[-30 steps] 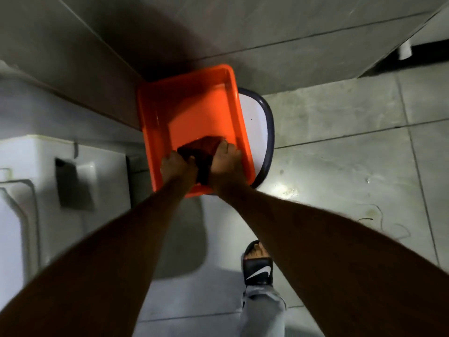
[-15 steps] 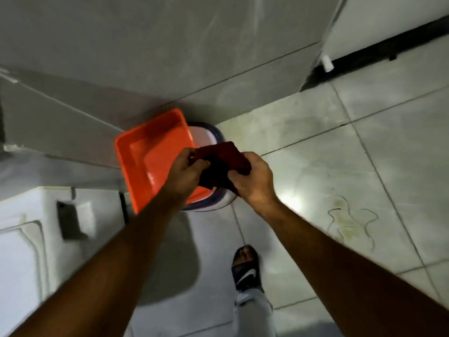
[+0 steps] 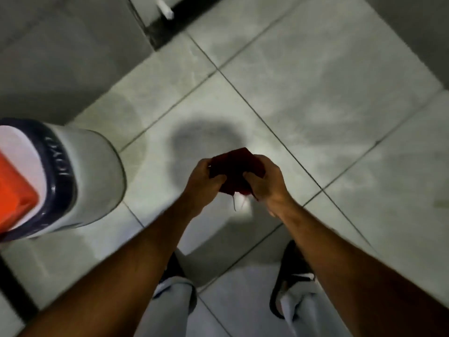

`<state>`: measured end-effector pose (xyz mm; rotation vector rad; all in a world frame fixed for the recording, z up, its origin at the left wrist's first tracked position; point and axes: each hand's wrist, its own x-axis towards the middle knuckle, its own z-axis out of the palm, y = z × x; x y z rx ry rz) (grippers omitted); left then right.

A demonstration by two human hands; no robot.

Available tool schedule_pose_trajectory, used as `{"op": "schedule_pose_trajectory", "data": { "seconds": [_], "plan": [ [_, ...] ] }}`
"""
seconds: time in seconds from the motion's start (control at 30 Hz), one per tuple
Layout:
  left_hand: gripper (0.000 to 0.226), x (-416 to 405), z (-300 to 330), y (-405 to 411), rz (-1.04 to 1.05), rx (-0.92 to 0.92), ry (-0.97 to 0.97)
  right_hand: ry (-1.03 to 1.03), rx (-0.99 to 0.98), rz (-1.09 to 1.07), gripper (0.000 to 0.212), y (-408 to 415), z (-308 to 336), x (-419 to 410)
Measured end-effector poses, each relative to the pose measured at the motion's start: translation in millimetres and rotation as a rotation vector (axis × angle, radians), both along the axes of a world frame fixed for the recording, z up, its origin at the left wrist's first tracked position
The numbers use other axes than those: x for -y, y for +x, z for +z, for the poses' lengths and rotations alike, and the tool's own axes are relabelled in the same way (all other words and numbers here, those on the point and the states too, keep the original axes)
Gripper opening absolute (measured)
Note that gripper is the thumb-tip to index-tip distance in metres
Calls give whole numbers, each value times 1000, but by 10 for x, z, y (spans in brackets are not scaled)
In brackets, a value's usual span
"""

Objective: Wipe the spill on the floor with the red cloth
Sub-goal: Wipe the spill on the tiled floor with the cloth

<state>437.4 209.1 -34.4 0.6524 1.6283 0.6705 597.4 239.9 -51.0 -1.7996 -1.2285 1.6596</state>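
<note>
I hold a dark red cloth (image 3: 234, 170) bunched between both hands, well above the grey tiled floor (image 3: 315, 98). My left hand (image 3: 202, 180) grips its left side and my right hand (image 3: 263, 180) grips its right side. A thin pale thread hangs from the cloth's lower edge. A faint yellowish stain (image 3: 441, 203) shows on the tile at the far right edge; the picture is blurred there, so I cannot tell if it is the spill.
A white bucket with a dark rim (image 3: 97, 176) stands at the left with an orange tub (image 3: 14, 190) on top. My two feet in black slides (image 3: 295, 271) stand on the tiles below. A wall and dark door gap run along the top.
Both hands lifted the red cloth out of the orange tub and carried it right, away from the bucket. My view swung right over the open floor.
</note>
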Motion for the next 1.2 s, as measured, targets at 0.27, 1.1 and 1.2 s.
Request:
{"op": "schedule_pose_trajectory", "data": {
  "seconds": [0.27,1.1,1.2],
  "plan": [
    [32,75,-2053,519,-354,-255,-172,-10,329,-50,42,550,-2036,372],
    [169,180,-2746,-767,-1092,-908,-65,442,1006,816,81,785,-2934,-591],
    [170,194,-2762,-778,-1087,-914,-72,323,998,570,80,377,-2946,-960]
  ]
}}
